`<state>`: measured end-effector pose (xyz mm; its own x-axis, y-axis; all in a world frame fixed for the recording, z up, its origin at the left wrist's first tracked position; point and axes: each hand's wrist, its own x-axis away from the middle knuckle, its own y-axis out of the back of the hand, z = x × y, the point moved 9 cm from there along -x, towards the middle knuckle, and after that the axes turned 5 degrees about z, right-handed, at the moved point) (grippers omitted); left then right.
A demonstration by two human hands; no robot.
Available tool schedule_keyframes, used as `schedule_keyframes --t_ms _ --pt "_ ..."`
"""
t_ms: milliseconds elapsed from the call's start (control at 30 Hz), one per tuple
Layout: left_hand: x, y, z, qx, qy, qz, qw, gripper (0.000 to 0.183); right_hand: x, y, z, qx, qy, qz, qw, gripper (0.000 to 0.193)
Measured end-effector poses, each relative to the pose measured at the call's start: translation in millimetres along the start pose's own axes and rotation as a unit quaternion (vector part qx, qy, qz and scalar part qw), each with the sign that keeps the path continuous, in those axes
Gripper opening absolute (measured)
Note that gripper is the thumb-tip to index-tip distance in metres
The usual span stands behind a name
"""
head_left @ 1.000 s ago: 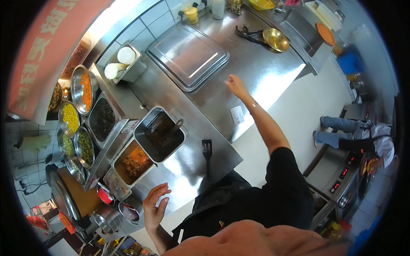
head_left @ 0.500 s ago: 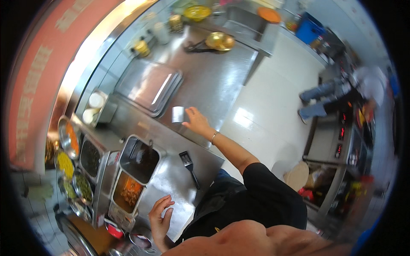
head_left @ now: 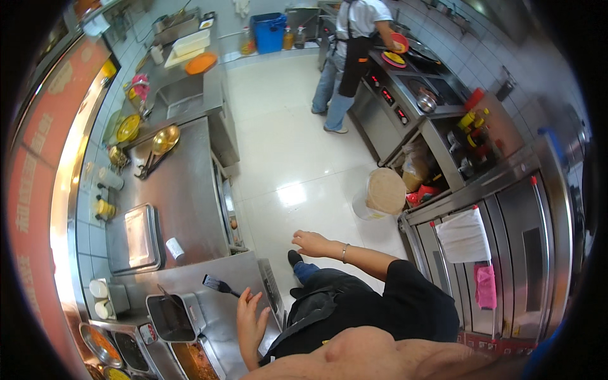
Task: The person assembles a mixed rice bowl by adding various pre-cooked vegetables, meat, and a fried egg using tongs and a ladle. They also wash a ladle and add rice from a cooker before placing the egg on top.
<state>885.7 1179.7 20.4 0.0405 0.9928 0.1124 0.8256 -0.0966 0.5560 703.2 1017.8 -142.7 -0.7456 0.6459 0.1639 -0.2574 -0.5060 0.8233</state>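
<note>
My left hand (head_left: 252,320) is open over the steel counter, palm turned inward and fingers apart. Close to its fingertips lies a black slotted spatula (head_left: 218,285); whether they touch cannot be told. My right hand (head_left: 311,244), a bracelet at its wrist, hangs over the floor with loosely bent fingers and nothing visible in it. A small white cylinder (head_left: 175,247) rests on the steel worktop (head_left: 193,196), beside a stack of metal trays (head_left: 143,237). Left of my left hand, a deep steel pan (head_left: 172,316) has a utensil in it, next to a pan of reddish-brown food (head_left: 193,360).
Ahead, another person (head_left: 351,57) works at a cooktop (head_left: 405,82). A lidded white bucket (head_left: 379,196) stands on the floor right of centre. Steel doors (head_left: 519,240) with hanging cloths are at right. A golden pan (head_left: 166,139) lies on the far worktop.
The view has swung to the right. My right hand has drawn away from the white cylinder, which stays on the worktop. My left hand now appears close to the spatula.
</note>
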Motion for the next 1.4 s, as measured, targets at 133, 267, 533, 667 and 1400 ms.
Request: schedule_keyframes --t_ms 133,267,533,667,1400 --pt "-38.6 -8.3 -22.7 -0.082 -0.042 0.017 0.996 0.039 52.3 -8.7 -41.4 0.012 -0.066 -0.005 0.998 0.031" --pt "-96.9 -13.5 -46.1 -0.119 -0.082 0.021 0.989 0.038 67.5 -8.1 -74.4 -0.016 -0.105 0.017 0.994 0.034" --pt "-231.4 -3.5 -54.8 -0.098 -0.039 -0.003 0.994 0.036 31.0 53.9 -159.0 -0.005 -0.114 -0.005 0.994 0.033" --pt "-290.9 16.7 3.3 -0.147 -0.023 -0.016 0.989 0.032 5.1 99.2 -182.8 -0.030 -0.118 -0.022 0.992 0.034" --pt "-583.4 294.6 420.8 -0.306 0.260 -0.196 0.895 0.044 -186.7 137.2 -220.3 -0.066 -0.203 0.072 0.974 0.033"
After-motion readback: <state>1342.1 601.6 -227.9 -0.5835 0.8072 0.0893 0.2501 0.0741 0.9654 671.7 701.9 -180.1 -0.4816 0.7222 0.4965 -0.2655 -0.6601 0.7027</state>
